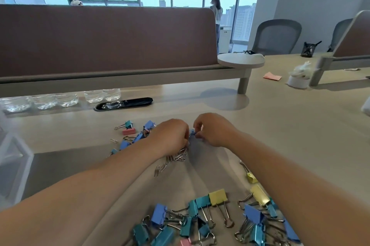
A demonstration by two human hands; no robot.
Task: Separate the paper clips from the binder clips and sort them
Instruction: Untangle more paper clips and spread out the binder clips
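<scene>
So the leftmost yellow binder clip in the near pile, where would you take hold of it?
Probably by its wire handles, coming from the near side. The yellow binder clip lies flat with both handles stretched toward the person, their looped ends lying mostly clear of the pile, while its body butts against a teal clip on its left.

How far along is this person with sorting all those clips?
Done: a heap of binder clips lies nearest the camera, with a cluster of paper clips apart from it. In hand: the left hand and right hand pinch a small blue clip between them. Left: a mixed bunch beyond the left forearm, binder clips with loose paper clips among them.
</scene>
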